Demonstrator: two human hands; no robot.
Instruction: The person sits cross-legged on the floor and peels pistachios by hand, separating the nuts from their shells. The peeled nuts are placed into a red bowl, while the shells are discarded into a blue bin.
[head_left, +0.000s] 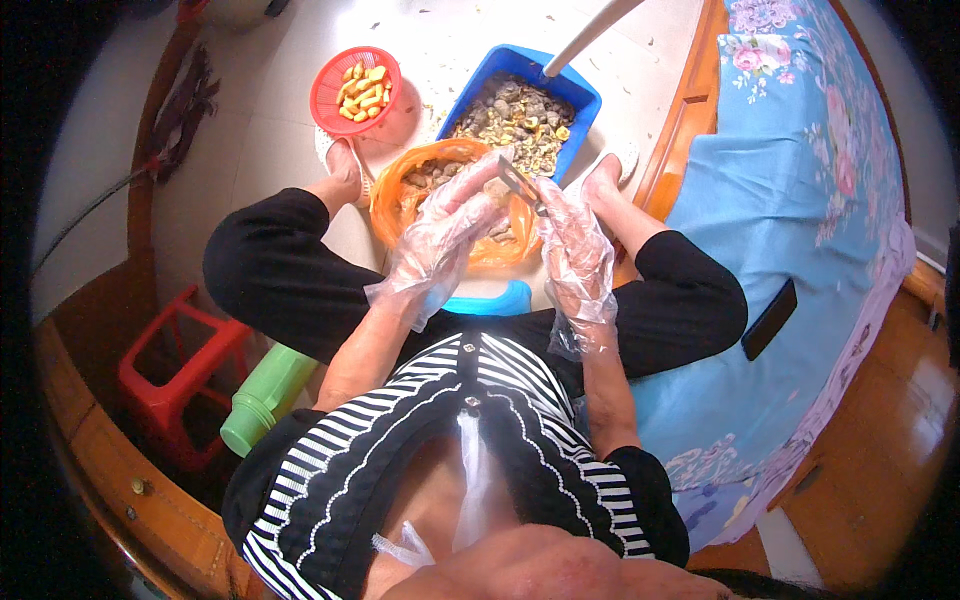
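Both of my hands wear clear plastic gloves and are raised over an orange plastic bag (390, 202) that holds brown, rough lumps, perhaps root pieces. My left hand (457, 217) grips a small pale brown piece (496, 189) between its fingers. Against that piece lies a metal peeler (520, 183), which my right hand (574, 240) holds. Beyond the bag, a blue dustpan (585, 101) with a long pale handle (592, 37) contains dark lumps and yellowish peelings (525, 135). At the upper left, a red plastic basket (324, 94) holds several peeled yellow pieces (364, 94).
On my right a blue floral sheet (757, 195) covers a wooden-edged bed, with a black phone (770, 319) on it. A red plastic stool (176, 367) and a green thermos flask (270, 394) are at the lower left. Peel scraps dot the tiled floor (435, 37).
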